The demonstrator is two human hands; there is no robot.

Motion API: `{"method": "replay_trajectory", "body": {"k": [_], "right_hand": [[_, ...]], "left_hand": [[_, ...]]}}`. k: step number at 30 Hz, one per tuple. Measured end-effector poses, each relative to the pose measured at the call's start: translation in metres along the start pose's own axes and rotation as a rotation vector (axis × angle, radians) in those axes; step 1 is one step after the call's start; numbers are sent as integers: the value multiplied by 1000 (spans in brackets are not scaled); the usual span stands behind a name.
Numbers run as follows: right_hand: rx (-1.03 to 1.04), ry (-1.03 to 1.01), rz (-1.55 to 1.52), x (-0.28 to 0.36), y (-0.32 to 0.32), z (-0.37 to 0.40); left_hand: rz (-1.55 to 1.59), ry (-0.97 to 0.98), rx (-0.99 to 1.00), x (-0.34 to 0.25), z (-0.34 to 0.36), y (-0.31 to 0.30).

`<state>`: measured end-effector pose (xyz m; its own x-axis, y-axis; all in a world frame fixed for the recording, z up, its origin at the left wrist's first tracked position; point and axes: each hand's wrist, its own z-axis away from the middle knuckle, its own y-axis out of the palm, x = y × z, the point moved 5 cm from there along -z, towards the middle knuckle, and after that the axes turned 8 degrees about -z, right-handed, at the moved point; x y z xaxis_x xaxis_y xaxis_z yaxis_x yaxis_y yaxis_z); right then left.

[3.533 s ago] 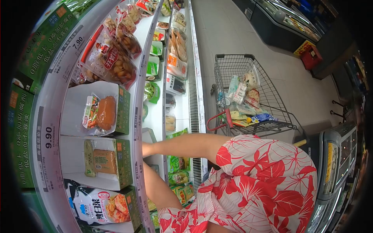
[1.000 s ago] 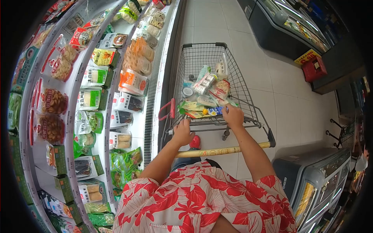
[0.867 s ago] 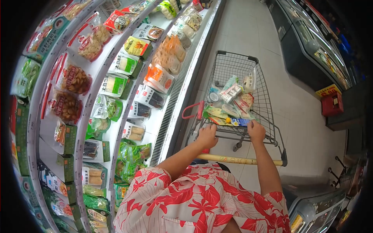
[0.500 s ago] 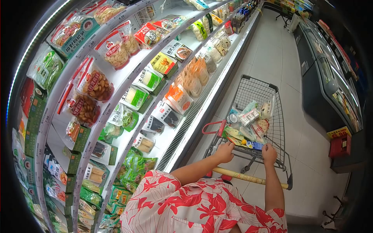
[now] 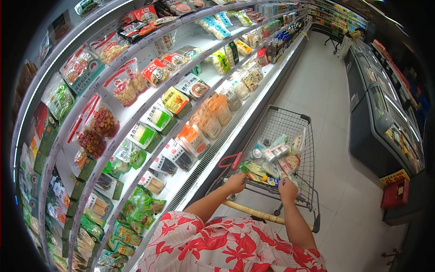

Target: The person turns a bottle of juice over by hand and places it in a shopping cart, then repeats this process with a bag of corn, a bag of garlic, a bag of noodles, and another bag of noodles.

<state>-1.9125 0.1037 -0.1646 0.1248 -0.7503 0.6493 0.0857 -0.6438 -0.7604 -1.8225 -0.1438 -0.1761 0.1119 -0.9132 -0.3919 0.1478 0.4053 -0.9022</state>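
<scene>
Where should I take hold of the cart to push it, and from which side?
Probably the pale yellow handlebar, at two spread spots from the person's side, palms down: it is a slim bar across the near end of the cart, its middle uncovered.

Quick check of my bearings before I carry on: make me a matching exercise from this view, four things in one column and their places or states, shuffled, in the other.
Things
1. dark grey wire shopping cart
2. pale yellow cylindrical push bar
3. red box
4. dark grey long chest freezer

Places or states
A. just below a yellow rectangular sign
B. across the cart's near end
C. along the right side of the pale tiled aisle floor
D. loaded with plastic-wrapped packages

Pairs: 1-D, 2-B, 3-A, 4-C
</scene>
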Motion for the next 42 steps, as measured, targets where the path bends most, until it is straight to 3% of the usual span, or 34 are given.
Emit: {"method": "replay_trajectory", "body": {"k": [5, 12, 22, 25, 27, 29, 31, 33, 36, 37, 39, 42], "right_hand": [[1, -74, -28, -8, -9, -19], [70, -20, -51, -13, -21, -54], [94, 21, -28, -28, -20, -85], [179, 93, -44, -29, -16, -97], [229, 98, -75, -33, -12, -106], [278, 110, -108, -41, -5, -111], [645, 597, -923, -59, 23, -122], [578, 657, -1004, -70, 25, -146], [454, 758, -1045, -113, 44, -191], [396, 829, -1067, -127, 52, -202], [301, 953, -1087, -160, 75, -212], [297, 1013, -1035, -199, 108, -220]], "left_hand": [[-34, -24, -37, -18, -16, -5], [-19, -34, -44, -29, -49, -13], [511, -117, 127, -44, -81, -23], [528, -128, 122, -43, -113, -24], [341, -126, 12, -42, -148, -24], [318, -99, 24, -50, -185, -14], [324, -94, 47, -57, -233, 4], [473, -130, 116, -54, -278, 46], [733, -342, 237, -42, -328, 117], [746, -353, 258, -39, -340, 131], [765, -611, 297, -18, -355, 167], [591, -761, 329, 1, -368, 188]]}}
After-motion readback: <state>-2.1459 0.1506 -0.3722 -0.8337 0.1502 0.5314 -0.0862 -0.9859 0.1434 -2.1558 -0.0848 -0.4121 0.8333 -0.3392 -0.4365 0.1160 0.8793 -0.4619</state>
